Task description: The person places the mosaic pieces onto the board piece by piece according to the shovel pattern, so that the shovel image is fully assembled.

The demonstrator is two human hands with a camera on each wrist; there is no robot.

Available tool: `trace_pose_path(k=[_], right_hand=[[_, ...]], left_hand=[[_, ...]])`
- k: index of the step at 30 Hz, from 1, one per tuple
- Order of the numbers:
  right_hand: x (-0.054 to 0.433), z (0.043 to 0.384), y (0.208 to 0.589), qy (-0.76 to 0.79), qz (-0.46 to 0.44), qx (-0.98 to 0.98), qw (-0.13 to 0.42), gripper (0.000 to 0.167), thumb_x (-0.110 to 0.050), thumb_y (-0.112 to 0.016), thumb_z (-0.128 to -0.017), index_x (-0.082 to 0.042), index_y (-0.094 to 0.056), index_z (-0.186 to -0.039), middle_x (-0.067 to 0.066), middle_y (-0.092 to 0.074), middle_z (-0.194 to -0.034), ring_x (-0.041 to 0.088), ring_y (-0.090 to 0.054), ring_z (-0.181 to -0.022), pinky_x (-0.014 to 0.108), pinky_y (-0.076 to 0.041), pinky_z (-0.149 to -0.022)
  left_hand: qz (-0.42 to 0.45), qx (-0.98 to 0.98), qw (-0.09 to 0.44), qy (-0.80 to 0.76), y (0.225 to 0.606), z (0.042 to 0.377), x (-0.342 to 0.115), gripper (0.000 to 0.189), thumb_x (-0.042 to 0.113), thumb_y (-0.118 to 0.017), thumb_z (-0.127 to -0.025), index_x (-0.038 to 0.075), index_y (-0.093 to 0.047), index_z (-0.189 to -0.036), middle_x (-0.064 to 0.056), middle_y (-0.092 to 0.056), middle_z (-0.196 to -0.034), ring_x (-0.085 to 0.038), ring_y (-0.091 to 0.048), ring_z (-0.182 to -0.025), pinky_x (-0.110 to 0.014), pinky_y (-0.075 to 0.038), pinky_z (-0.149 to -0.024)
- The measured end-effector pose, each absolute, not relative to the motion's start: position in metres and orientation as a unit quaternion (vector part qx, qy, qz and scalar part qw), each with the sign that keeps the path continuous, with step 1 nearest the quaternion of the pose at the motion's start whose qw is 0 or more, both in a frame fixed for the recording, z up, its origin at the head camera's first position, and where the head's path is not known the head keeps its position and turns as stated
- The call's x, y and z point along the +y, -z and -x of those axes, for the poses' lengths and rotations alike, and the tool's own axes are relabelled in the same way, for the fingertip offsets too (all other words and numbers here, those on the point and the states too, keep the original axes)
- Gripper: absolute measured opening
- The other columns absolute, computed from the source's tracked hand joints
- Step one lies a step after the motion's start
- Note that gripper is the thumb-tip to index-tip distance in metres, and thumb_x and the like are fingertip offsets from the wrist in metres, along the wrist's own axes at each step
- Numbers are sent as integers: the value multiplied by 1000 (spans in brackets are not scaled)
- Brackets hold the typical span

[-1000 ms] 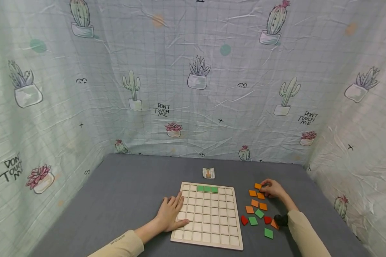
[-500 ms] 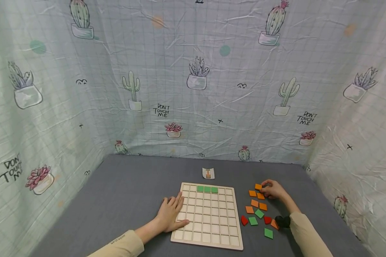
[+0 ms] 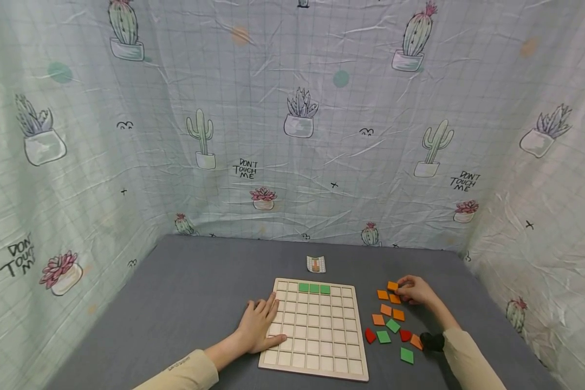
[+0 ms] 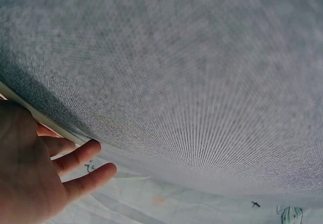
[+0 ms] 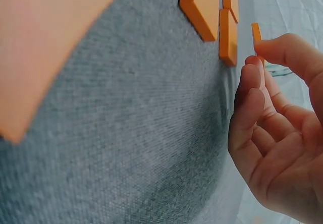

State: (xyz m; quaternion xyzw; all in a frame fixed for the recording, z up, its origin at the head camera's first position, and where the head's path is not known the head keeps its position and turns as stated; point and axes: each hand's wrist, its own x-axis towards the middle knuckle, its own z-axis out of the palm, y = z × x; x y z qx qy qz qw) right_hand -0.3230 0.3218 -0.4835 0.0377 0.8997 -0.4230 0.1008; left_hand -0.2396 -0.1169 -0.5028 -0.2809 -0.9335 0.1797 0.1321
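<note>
My left hand [image 3: 260, 326] rests with fingers spread on the left edge of a wooden grid board [image 3: 313, 346]. Three green square tiles [image 3: 314, 288] sit side by side in the board's far row. To the right of the board, my right hand [image 3: 416, 290] pinches an orange square tile [image 3: 392, 285] between thumb and fingers. In the right wrist view that orange tile [image 5: 256, 31] stands edge-on, raised off the cloth. Just below the hand lie more orange tiles [image 3: 382, 294]. The left wrist view shows the left hand [image 4: 35, 168] with fingers extended by the board's edge.
Nearer the front lie loose green tiles [image 3: 407, 356] and red rounded pieces [image 3: 370, 335]. A small printed pattern card [image 3: 316, 264] lies beyond the board. A black object [image 3: 433, 341] is at the right wrist. Cactus-print curtains [image 3: 292, 162] surround the grey table [image 3: 200, 292].
The pinched orange tile has shifted slightly toward me and to the right, now nearer the orange tile below it. My left hand has stayed on the board.
</note>
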Motion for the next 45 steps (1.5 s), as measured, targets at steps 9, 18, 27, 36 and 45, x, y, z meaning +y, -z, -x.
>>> trace_pose_path(k=[9,18,27,36,45], right_hand=[[319,321,487,459,45,880,113,42,-28,-65,-78,2,-53,-105,6,-66,-81,13,-58,-65,30,-46,-56],[293,310,486,442,30,891,99,35,-12,-61,-80,7,-50,-107,7,-64,-77,15,-55,-63,31,-46,-55],[272,298,482,461,76,879,100,35,-14,-63,-80,7,-50,-104,11,-64,-77,15,-56,-57,31,-45,-52],[252,291,484,466,108,872,104,33,-13,-64,-79,5,-49,-103,12,-62,-74,13,-51,-51,29,-40,-47],[234,287,487,469,133,866,109,35,-13,-66,-78,6,-50,-102,14,-62,-74,18,-55,-56,31,-42,-48]], left_hand=[[281,-934,132,-176,502,239,-117,84,73,-23,-80,10,-41,-134,-10,-38,-141,-22,-47,-105,-43,-37,-81],[281,-934,137,-174,507,241,-117,84,72,-19,-81,10,-40,-134,-9,-37,-141,-23,-46,-105,-44,-36,-81],[286,-927,161,-182,520,247,-120,90,72,-3,-81,10,-41,-134,-9,-37,-141,-22,-47,-105,-44,-36,-79],[279,-936,130,-171,503,239,-117,84,72,-21,-81,10,-41,-134,-9,-37,-141,-22,-46,-107,-43,-36,-81],[288,-929,154,-172,509,241,-118,85,72,-15,-82,9,-43,-132,-10,-40,-138,-23,-47,-106,-44,-36,-80]])
